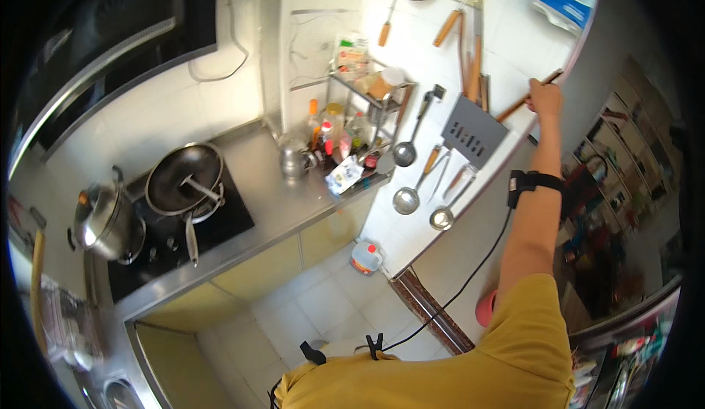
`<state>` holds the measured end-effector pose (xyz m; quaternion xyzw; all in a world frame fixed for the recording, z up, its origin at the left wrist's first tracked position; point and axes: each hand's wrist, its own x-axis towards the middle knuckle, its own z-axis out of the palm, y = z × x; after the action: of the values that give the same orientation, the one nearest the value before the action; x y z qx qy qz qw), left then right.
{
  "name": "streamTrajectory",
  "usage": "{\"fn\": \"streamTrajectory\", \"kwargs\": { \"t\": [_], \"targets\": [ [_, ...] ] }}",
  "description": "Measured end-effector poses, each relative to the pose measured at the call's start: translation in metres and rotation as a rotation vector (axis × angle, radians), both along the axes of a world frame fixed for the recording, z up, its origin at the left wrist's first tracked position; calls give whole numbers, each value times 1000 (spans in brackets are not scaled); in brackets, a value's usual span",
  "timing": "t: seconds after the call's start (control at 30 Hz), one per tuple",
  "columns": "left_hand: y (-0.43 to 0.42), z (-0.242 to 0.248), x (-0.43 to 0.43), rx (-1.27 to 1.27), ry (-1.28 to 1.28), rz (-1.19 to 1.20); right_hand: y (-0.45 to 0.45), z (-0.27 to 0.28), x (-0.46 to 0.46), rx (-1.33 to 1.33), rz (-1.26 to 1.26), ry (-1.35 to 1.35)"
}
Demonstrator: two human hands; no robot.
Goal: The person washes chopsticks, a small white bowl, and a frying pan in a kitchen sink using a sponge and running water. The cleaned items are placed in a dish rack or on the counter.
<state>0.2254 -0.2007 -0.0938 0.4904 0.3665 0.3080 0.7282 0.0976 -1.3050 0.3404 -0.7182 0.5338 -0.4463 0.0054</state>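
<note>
My right hand [544, 98], at the end of an outstretched arm with a black wrist strap, is closed around a thin brown wooden stick [515, 107], perhaps chopsticks. The stick's lower end reaches toward a grey holder with slots [475, 132] on the white tiled wall. Long wooden-handled utensils [475, 73] stand up out of that holder. Below it hang a ladle [406, 200] and a second ladle [442, 218]; a black-handled ladle [405, 154] hangs to its left. My left hand is out of view.
At left, a wok [184, 177] and a lidded steel pot [102, 222] stand on the black cooktop [165, 260]. Bottles and a steel jug [293, 158] crowd the counter corner beside a metal rack [374, 87]. A plastic jug [365, 258] is on the floor. A black cable [468, 282] runs from my wrist strap.
</note>
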Motion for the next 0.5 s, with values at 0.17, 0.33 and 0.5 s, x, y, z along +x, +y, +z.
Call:
{"fn": "streamTrajectory", "kwargs": {
  "t": [0.17, 0.33, 0.5],
  "targets": [
    [79, 0, -60, -110, -111, 110, -73, 17, -3, -55, 70, 53],
    [147, 1, -123, -230, -254, 153, -148, -9, 6, 119, 213, 247],
    [173, -3, -180, -308, -353, 206, -178, -72, 19, 599, 158, 22]
  ]
}}
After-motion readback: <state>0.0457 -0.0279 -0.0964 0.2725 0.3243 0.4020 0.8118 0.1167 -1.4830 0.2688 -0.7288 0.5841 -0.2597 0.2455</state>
